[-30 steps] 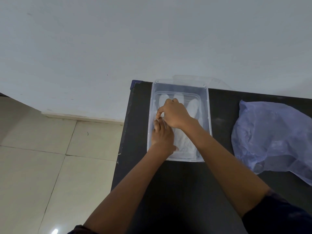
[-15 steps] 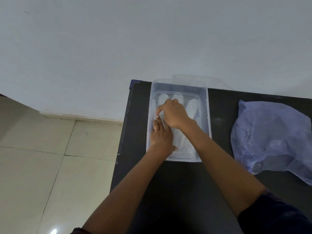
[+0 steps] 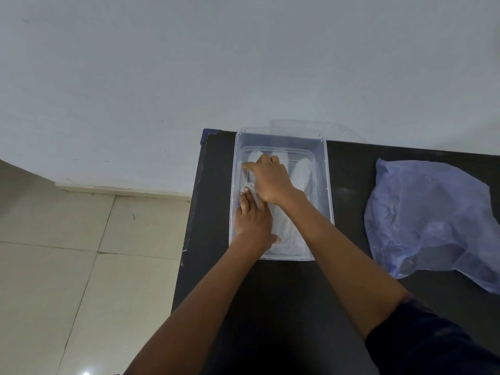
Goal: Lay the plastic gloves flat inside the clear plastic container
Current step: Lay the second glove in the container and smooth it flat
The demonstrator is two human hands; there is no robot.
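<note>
A clear plastic container (image 3: 328, 185) stands on the black table near its far left corner. Thin translucent plastic gloves (image 3: 303, 174) lie inside it, fingers pointing to the far wall. My left hand (image 3: 253, 217) rests palm down on the gloves at the container's near left, fingers flat and together. My right hand (image 3: 270, 178) lies across the gloves further in, its forefinger stretched toward the left wall, pressing a glove finger down. Both hands hide much of the gloves.
A crumpled pale blue plastic bag (image 3: 433, 217) lies on the table right of the container. The table's left edge (image 3: 194, 212) runs close beside the container, with tiled floor below. A white wall stands directly behind.
My right hand has slid a little further in and its forefinger has stretched out to the left. My left hand has stayed flat on the gloves.
</note>
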